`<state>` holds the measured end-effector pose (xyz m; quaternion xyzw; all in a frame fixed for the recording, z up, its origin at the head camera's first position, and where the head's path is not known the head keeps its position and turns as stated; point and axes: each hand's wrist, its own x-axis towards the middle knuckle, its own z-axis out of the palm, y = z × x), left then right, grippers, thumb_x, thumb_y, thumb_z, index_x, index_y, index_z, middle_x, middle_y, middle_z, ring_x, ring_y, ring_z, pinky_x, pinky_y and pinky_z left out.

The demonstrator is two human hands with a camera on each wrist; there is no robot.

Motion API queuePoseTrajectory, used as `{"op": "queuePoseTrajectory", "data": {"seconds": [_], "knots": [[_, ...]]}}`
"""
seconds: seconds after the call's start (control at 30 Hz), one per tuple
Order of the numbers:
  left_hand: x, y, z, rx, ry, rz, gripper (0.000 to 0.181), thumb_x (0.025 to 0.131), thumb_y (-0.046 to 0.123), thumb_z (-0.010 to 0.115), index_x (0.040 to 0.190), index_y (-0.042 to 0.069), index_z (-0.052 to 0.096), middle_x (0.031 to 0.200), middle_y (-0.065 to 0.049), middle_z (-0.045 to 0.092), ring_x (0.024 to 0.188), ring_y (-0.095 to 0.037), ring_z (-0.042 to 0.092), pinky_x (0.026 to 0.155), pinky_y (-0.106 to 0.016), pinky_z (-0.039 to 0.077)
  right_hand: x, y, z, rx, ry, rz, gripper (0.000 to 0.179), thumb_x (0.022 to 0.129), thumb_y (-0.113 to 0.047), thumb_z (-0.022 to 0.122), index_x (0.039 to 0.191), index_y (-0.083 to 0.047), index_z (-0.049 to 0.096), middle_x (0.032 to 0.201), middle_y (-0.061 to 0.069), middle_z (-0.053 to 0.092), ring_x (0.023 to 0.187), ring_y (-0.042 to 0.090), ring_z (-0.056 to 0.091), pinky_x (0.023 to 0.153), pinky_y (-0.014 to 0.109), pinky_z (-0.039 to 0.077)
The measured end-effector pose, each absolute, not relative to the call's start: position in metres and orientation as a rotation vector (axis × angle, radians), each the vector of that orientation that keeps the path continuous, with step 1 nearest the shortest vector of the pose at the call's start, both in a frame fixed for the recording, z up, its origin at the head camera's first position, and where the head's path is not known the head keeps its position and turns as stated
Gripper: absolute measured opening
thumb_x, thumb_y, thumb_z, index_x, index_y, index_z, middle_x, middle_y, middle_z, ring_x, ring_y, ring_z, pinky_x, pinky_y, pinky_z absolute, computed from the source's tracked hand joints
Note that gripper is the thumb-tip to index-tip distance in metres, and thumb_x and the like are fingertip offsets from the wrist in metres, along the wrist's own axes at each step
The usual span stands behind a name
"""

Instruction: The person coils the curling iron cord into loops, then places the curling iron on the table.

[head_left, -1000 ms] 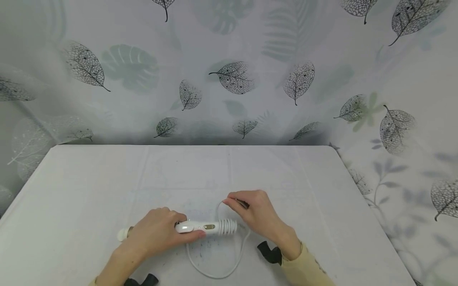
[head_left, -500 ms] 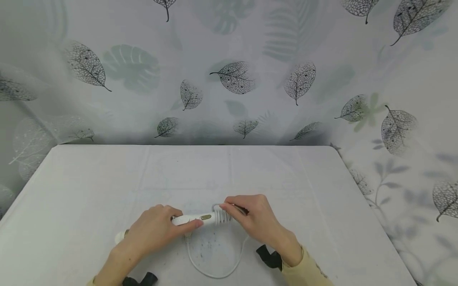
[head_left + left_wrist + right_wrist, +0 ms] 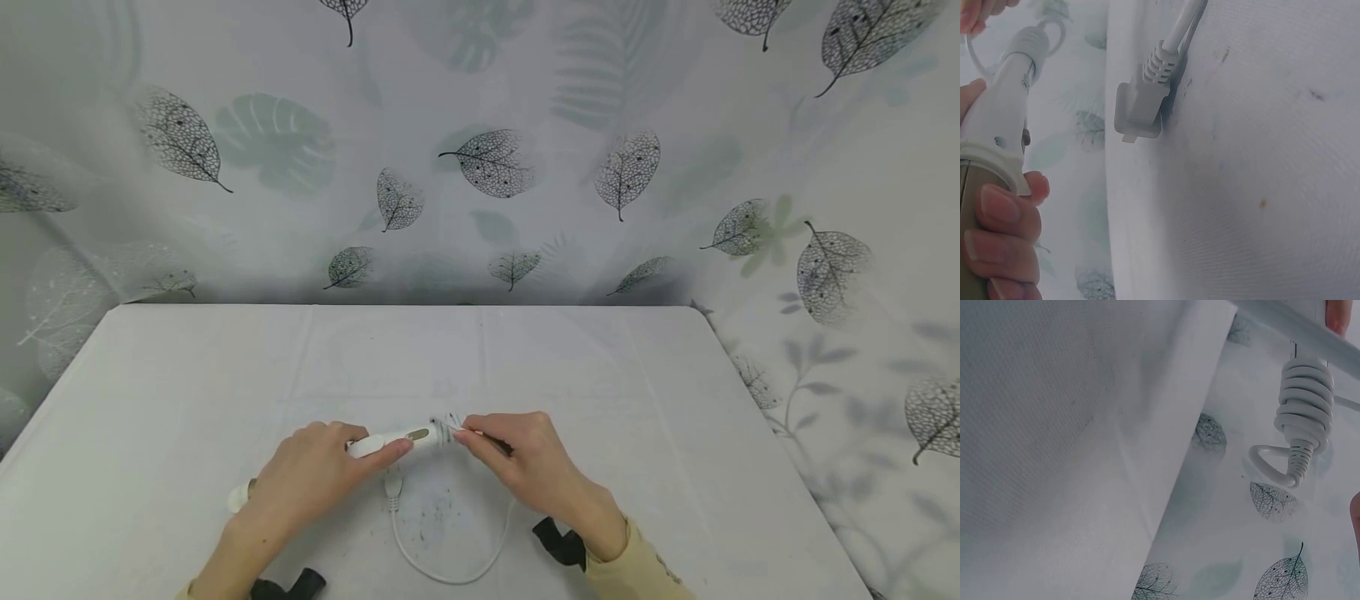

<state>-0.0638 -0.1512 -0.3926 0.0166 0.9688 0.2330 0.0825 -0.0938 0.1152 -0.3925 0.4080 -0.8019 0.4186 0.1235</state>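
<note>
My left hand (image 3: 311, 475) grips a white-handled curling iron (image 3: 375, 444) around its taupe barrel, thumb lying along the handle in the head view. Curled fingers (image 3: 1007, 244) wrap the barrel in the left wrist view. White cord (image 3: 1304, 400) is wound in several turns around the handle's end, with a small loop at the tail. At that end, my right hand (image 3: 532, 458) pinches the running cord between thumb and forefinger. The cord's loose length hangs in a curve to a white plug (image 3: 1141, 103) on the table; its prongs cannot be made out.
The white-covered table (image 3: 225, 375) has dark specks in front of the hands. Behind it hangs a leaf-patterned curtain (image 3: 450, 208). A black wrist mount (image 3: 561, 543) sits by the right wrist, and another black mount (image 3: 288, 586) by the left.
The curling iron has risen in the head view and shifted left, its cord end tilting up. My right hand has moved left with the cord, close to the coils. The plug has come into view.
</note>
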Motion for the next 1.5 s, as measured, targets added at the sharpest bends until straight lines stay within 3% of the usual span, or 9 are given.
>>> {"op": "queuePoseTrajectory", "data": {"seconds": [0.23, 0.4, 0.57, 0.67, 0.9, 1.13, 1.33, 1.5], "knots": [[-0.064, -0.152, -0.393, 0.044, 2.951, 0.68, 0.093, 0.079, 0.087, 0.047, 0.111, 0.004, 0.074, 0.099, -0.013, 0.075, 0.087, -0.03, 0.071, 0.075, -0.048, 0.054, -0.096, 0.115, -0.395, 1.233, -2.292, 1.206, 0.007, 0.095, -0.008, 0.067, 0.096, -0.009, 0.074, 0.073, -0.004, 0.069, 0.055, -0.007, 0.044, 0.053, 0.008, 0.039], [-0.066, -0.151, -0.394, 0.01, 2.981, 0.701, 0.091, 0.079, 0.088, 0.046, 0.11, 0.008, 0.075, 0.094, -0.009, 0.076, 0.078, -0.022, 0.069, 0.069, -0.043, 0.053, -0.096, 0.114, -0.397, 1.231, -2.294, 1.21, 0.01, 0.097, -0.006, 0.065, 0.1, -0.009, 0.073, 0.066, -0.005, 0.06, 0.054, -0.007, 0.04, 0.051, 0.008, 0.035], [-0.067, -0.15, -0.396, -0.037, 3.001, 0.754, 0.083, 0.08, 0.087, 0.047, 0.102, 0.013, 0.077, 0.066, 0.002, 0.063, 0.061, -0.013, 0.054, 0.056, -0.032, 0.042, -0.093, 0.114, -0.397, 1.187, -2.369, 1.238, 0.017, 0.099, -0.005, 0.06, 0.111, -0.005, 0.072, 0.066, -0.007, 0.053, 0.057, -0.005, 0.038, 0.05, 0.009, 0.034], [-0.067, -0.15, -0.395, -0.038, 3.024, 0.767, 0.082, 0.081, 0.085, 0.048, 0.103, 0.012, 0.077, 0.063, 0.002, 0.061, 0.058, -0.013, 0.052, 0.055, -0.031, 0.04, -0.092, 0.115, -0.395, 1.142, -2.423, 1.293, 0.02, 0.101, -0.006, 0.057, 0.115, -0.005, 0.072, 0.068, -0.008, 0.053, 0.059, -0.004, 0.041, 0.051, 0.011, 0.036], [-0.066, -0.151, -0.39, -0.063, 3.061, 0.787, 0.077, 0.084, 0.081, 0.05, 0.104, 0.012, 0.076, 0.065, -0.002, 0.061, 0.058, -0.015, 0.05, 0.053, -0.031, 0.037, -0.091, 0.113, -0.392, 1.155, -2.468, 1.564, 0.017, 0.104, -0.011, 0.054, 0.098, -0.011, 0.07, 0.06, -0.005, 0.054, 0.049, 0.001, 0.052, 0.047, 0.018, 0.045], [-0.066, -0.153, -0.385, -0.112, 3.051, 0.793, 0.082, 0.083, 0.083, 0.048, 0.11, 0.011, 0.075, 0.079, -0.007, 0.068, 0.064, -0.017, 0.053, 0.054, -0.031, 0.038, -0.091, 0.115, -0.39, 1.15, -2.622, 1.663, 0.016, 0.102, -0.009, 0.056, 0.103, -0.007, 0.072, 0.066, -0.001, 0.055, 0.055, 0.002, 0.053, 0.054, 0.022, 0.05], [-0.066, -0.152, -0.383, -0.1, 3.057, 0.815, 0.074, 0.084, 0.082, 0.049, 0.1, 0.014, 0.074, 0.068, -0.002, 0.059, 0.061, -0.016, 0.049, 0.053, -0.03, 0.036, -0.092, 0.113, -0.393, 1.034, -2.836, 1.577, 0.017, 0.101, -0.015, 0.06, 0.099, -0.007, 0.074, 0.063, -0.006, 0.055, 0.057, 0.0, 0.051, 0.055, 0.02, 0.046], [-0.064, -0.15, -0.383, -0.053, 3.075, 0.874, 0.064, 0.085, 0.078, 0.054, 0.09, 0.017, 0.073, 0.06, 0.002, 0.05, 0.058, -0.014, 0.045, 0.051, -0.029, 0.033, -0.094, 0.107, -0.397, 0.99, -2.955, 1.432, 0.024, 0.102, -0.02, 0.058, 0.085, -0.01, 0.072, 0.058, -0.011, 0.052, 0.053, -0.002, 0.047, 0.052, 0.018, 0.039]]}}
